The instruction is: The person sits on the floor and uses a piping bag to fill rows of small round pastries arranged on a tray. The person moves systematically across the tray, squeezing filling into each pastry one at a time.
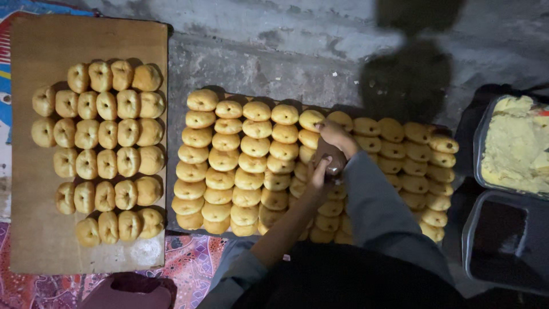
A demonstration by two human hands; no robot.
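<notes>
Concrete floor (274, 51) fills the upper frame, grey and stained. At left, a brown board (40, 240) carries rows of split buns (108, 134), set close and touching. At centre, a second, larger batch of whole buns (240, 166) lies in tight rows across the frame's middle, its support mostly hidden. At right edge, a clear tub (479, 149) of pale yellow filling sits above a dark tub (469, 229) with dark contents. Patterned cloth (194, 257) shows at bottom left.

Both arms reach up from bottom centre over the middle batch. Right hand (334, 136) is curled over the top of a brown bag (331, 157), gripping it. Left hand (318, 174) is closed round the bag's lower part, fingers wrapped. The bag sits right of centre, directly above the buns; whether it touches them cannot be told.
</notes>
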